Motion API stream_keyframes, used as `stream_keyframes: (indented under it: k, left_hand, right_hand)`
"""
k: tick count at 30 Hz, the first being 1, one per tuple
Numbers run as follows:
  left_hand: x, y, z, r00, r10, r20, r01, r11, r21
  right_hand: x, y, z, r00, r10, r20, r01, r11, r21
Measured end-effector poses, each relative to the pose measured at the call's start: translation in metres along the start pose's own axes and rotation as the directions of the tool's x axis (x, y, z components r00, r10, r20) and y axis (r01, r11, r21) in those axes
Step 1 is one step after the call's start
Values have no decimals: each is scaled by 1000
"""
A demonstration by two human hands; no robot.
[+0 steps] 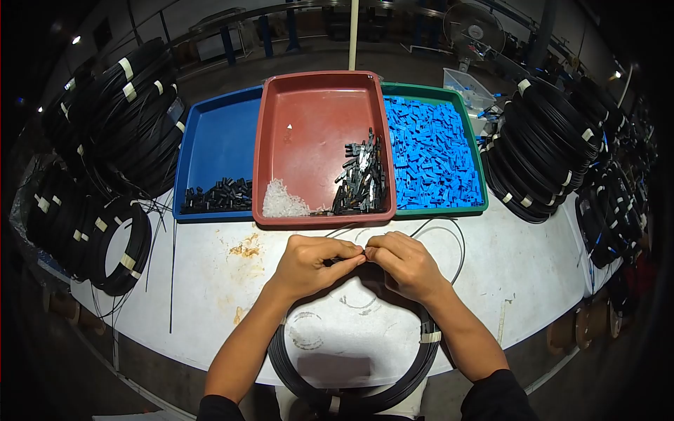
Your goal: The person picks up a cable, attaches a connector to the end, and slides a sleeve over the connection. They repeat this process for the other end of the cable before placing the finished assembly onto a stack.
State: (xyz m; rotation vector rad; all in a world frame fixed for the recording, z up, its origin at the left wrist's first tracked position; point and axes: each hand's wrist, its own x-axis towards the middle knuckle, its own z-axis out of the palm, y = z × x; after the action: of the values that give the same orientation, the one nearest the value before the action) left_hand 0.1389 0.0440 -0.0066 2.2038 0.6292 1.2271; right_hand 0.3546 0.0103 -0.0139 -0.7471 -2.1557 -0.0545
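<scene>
My left hand (312, 263) and my right hand (407, 263) meet above the table, thumbs and forefingers pinched tip to tip. A tiny dark piece shows between the fingertips, too small and covered to name. Below my forearms lies a coil of black cable (289, 365), bound with pale tape (430, 337), near the table's front edge. A loose cable loop (463, 252) curves out on the right and passes behind my right hand. Where its end lies is hidden by the fingers.
Behind my hands stand a blue tray (217, 133) with black parts, a red tray (316, 119) with clear pieces (282, 201) and black parts (361, 179), and a green tray (477, 165) full of blue connectors (432, 154). Cable coils (130, 126) (544, 147) are stacked on both sides.
</scene>
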Motion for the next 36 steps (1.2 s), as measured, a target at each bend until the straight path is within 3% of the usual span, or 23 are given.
stream_keyframes:
  k: [3, 5, 6, 9, 10, 12, 15, 16, 18, 19, 20, 22, 23, 25, 26, 27, 28, 29, 31, 33, 34, 35, 36]
  left_hand:
    - [2, 2, 0, 990, 136, 38, -140, 974, 180]
    - [3, -7, -3, 867, 462, 185, -497, 779, 383]
    - [2, -6, -5, 862, 463, 207, -508, 779, 368]
    - [-1, -8, -4, 929, 328, 170, -364, 891, 272]
    - [-2, -10, -2, 929, 330, 166, -365, 889, 277]
    - [-5, -13, 2, 993, 122, 12, -122, 990, 69]
    - [-2, -6, 2, 983, 181, 40, -184, 978, 102]
    - [-1, -3, -3, 948, 290, 134, -316, 916, 248]
    - [1, 1, -4, 893, 407, 192, -450, 818, 358]
    - [1, 1, -3, 881, 432, 195, -473, 793, 383]
    - [2, 0, -3, 879, 435, 196, -477, 790, 384]
    - [1, -2, -1, 965, 260, 24, -260, 945, 196]
    - [0, -2, 0, 966, 259, 20, -258, 946, 198]
    - [-1, -3, 4, 994, 93, -51, -92, 996, 10]
    - [-1, -3, 5, 994, 95, -50, -94, 995, 20]
    - [-1, -2, 3, 995, 91, -50, -90, 996, 17]
    - [-1, 0, -3, 969, 227, 103, -245, 940, 237]
    - [-1, 2, -6, 906, 318, 280, -413, 810, 415]
    - [0, 2, -4, 879, 387, 278, -476, 746, 466]
    - [-1, -6, -3, 939, 333, 88, -344, 897, 278]
    - [-3, -6, -2, 940, 331, 84, -341, 898, 280]
    - [-4, -6, 0, 974, 222, 31, -224, 956, 188]
    - [-4, -6, 1, 994, 108, -9, -107, 990, 89]
  right_hand:
    - [1, -3, -1, 999, 32, 42, -32, 999, -10]
    - [-3, -3, 1, 960, 226, 165, -243, 966, 90]
    - [-3, -3, 2, 961, 224, 164, -241, 967, 88]
    - [-5, -6, 4, 919, 333, 211, -381, 889, 253]
    - [-4, -7, 3, 953, 254, 164, -283, 940, 191]
    - [-1, -3, 5, 995, 77, 57, -81, 994, 71]
    - [0, -6, 1, 993, 82, 79, -83, 996, 16]
    - [-1, -8, 0, 994, 83, 77, -84, 996, 13]
    - [-1, -10, -1, 847, 467, 253, -530, 776, 341]
    - [-1, -10, 0, 848, 468, 247, -528, 778, 341]
    - [0, -11, 1, 890, 417, 186, -455, 841, 293]
    - [5, -10, 3, 967, 252, 45, -256, 947, 193]
    - [5, -9, 3, 967, 248, 49, -253, 948, 194]
    - [4, -6, 2, 996, 92, 2, -92, 995, 50]
    - [2, -6, 2, 996, 94, 7, -95, 994, 51]
    - [-2, -6, 4, 973, 222, 67, -228, 967, 112]
    - [-4, -6, 5, 931, 339, 132, -358, 919, 164]
    - [-3, -7, 4, 931, 341, 131, -360, 918, 165]
    - [2, -11, 2, 859, 472, 198, -511, 799, 316]
    - [4, -12, 4, 917, 385, 106, -399, 885, 240]
    - [6, -10, 5, 962, 269, 43, -273, 944, 188]
    - [7, -9, 5, 989, 144, -15, -141, 982, 126]
    - [8, -8, 3, 990, 142, -15, -139, 982, 125]
